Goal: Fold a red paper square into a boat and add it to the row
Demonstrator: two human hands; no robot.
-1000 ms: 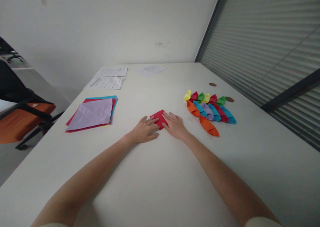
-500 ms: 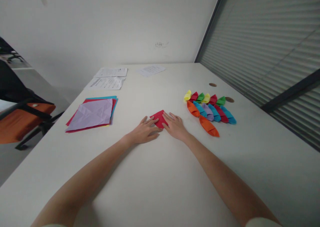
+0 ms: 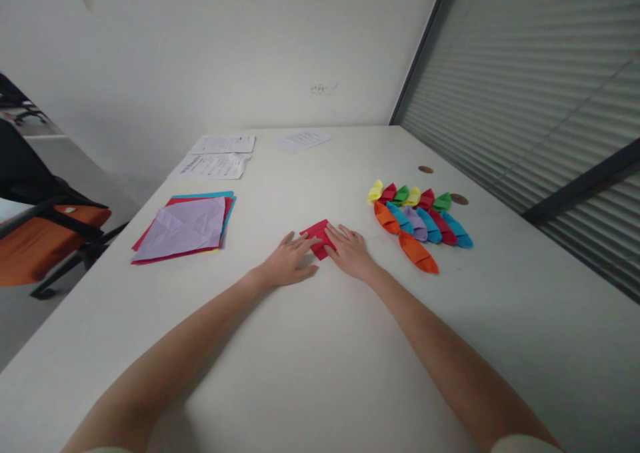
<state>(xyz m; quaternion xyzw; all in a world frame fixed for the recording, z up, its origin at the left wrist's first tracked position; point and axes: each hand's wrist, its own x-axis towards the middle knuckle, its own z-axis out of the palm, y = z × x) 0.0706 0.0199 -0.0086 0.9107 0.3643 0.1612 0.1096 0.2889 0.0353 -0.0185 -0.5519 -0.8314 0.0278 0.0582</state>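
Note:
Flat on the white table lies a small folded red paper [image 3: 320, 249], between my two hands. My left hand [image 3: 289, 261] rests at its left side, fingers apart, with fingertips on the paper. From the right, my right hand [image 3: 351, 250] lays its spread fingers over the paper's right edge. Parts of the paper are hidden under the fingers. To the right sit several folded paper pieces in rows, among them an orange one [image 3: 419, 252] closest to me and a purple one [image 3: 416, 224].
A stack of coloured paper sheets, purple [image 3: 183, 225] on top, lies at the left. Printed sheets [image 3: 214, 166] are near the wall. Two round brown spots [image 3: 459, 199] mark the table's right side. An orange chair [image 3: 50, 236] stands beyond the left edge.
The fingers of my left hand have shifted slightly, uncovering more of the red paper's lower corner. My right hand and the paper look unmoved.

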